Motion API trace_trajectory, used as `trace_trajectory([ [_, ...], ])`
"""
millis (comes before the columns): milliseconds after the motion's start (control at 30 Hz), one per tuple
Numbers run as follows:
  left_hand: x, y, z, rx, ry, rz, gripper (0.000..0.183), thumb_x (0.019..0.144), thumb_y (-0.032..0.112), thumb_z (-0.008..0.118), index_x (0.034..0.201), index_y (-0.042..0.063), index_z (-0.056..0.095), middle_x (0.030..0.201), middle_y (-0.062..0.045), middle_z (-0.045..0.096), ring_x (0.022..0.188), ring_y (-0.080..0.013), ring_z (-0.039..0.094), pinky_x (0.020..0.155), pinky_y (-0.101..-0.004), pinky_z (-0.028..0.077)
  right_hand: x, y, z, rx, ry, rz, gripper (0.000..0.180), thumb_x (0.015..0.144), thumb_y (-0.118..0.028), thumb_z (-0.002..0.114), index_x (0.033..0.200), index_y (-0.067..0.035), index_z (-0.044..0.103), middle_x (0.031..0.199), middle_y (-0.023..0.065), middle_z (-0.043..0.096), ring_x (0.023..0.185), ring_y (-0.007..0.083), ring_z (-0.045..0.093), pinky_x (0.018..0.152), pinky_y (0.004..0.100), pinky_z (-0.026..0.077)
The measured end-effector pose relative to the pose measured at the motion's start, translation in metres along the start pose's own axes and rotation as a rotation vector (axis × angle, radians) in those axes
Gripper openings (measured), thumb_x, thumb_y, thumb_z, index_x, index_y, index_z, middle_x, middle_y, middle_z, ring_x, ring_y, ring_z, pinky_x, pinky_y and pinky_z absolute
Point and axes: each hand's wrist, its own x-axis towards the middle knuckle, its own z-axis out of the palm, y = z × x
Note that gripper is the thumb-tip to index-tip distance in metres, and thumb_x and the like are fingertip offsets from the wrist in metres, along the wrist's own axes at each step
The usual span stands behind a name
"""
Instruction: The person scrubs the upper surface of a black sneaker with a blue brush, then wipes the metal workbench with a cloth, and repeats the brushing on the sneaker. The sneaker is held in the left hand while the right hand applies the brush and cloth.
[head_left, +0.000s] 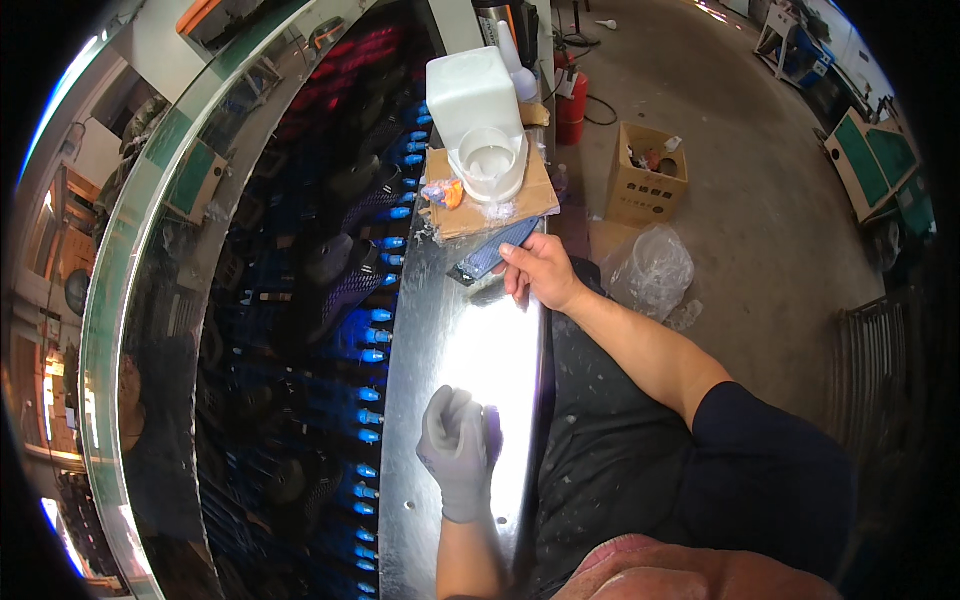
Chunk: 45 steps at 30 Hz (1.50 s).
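Note:
My right hand (538, 270), bare, pinches a flat blue piece (491, 251) with a textured face and a dark end between thumb and fingers, above the metal ledge (427, 337). Lower down, my left hand (454, 442) wears a grey glove and rests over the same ledge with its fingers curled; whether it holds anything is hidden. Just beyond my right hand, a white plastic container (472, 90) with a cut-open clear cup part (491, 161) stands on a cardboard sheet (457, 221). An orange and purple lump (442, 193) sits beside it.
Left of the ledge, blue-tipped fittings (376, 335) line a dark machine bed holding dark, partly mesh pieces (349, 296). A glass panel (112, 300) curves at far left. A red fire extinguisher (571, 109), a cardboard box (645, 176) and a clear plastic bag (652, 270) stand at right.

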Motion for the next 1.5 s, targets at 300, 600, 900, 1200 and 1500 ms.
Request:
trace_trajectory([
  [300, 0.002, -0.009, 0.001, 0.021, -0.014, 0.044, 0.038, 0.093, -0.002, 0.066, 0.129, -0.010, 0.056, 0.105, -0.011, 0.070, 0.092, -0.0126, 0.067, 0.085, -0.0248, 0.054, 0.006, 0.008, -0.004, -0.039, 0.020, -0.040, 0.032, 0.104, -0.025, 0.062, 0.093, 0.005, 0.067, 0.065, 0.0094, 0.066, 0.049, 0.0133, 0.062, 0.045, 0.0232, 0.050],
  [600, 0.005, 0.003, 0.008, -0.285, 0.034, -0.111, 0.036, 0.093, -0.007, 0.062, 0.129, -0.009, 0.055, 0.102, -0.010, 0.069, 0.084, -0.0082, 0.062, 0.077, -0.0213, 0.053, 0.008, 0.009, -0.003, -0.034, 0.047, -0.051, 0.032, 0.104, -0.024, 0.062, 0.093, 0.006, 0.066, 0.065, 0.0102, 0.066, 0.047, 0.0137, 0.061, 0.042, 0.0232, 0.050],
  [900, 0.010, 0.003, 0.009, -0.233, 0.029, -0.064, 0.031, 0.094, -0.007, 0.061, 0.125, -0.012, 0.056, 0.091, -0.004, 0.058, 0.075, -0.0035, 0.050, 0.066, -0.0172, 0.043, 0.012, 0.013, -0.007, -0.081, 0.087, -0.036, 0.035, 0.102, -0.029, 0.065, 0.090, 0.004, 0.066, 0.064, 0.0092, 0.066, 0.048, 0.0130, 0.061, 0.043, 0.0246, 0.049],
  [1200, 0.009, 0.000, 0.000, -0.023, 0.027, -0.006, 0.046, 0.088, 0.005, 0.074, 0.128, -0.009, 0.058, 0.096, -0.007, 0.067, 0.081, -0.0066, 0.060, 0.074, -0.0228, 0.052, 0.010, 0.014, -0.008, -0.031, 0.079, -0.088, 0.036, 0.103, -0.028, 0.063, 0.088, 0.005, 0.066, 0.065, 0.0106, 0.066, 0.050, 0.0145, 0.061, 0.046, 0.0249, 0.050],
  [1500, 0.013, 0.012, -0.002, -0.017, 0.031, -0.077, 0.045, 0.088, 0.010, 0.076, 0.126, -0.008, 0.060, 0.094, -0.006, 0.067, 0.077, -0.0055, 0.058, 0.073, -0.0229, 0.052, 0.014, 0.013, -0.012, -0.025, 0.022, -0.128, 0.041, 0.105, -0.029, 0.061, 0.088, 0.007, 0.069, 0.063, 0.0109, 0.065, 0.048, 0.0149, 0.058, 0.046, 0.0252, 0.049],
])
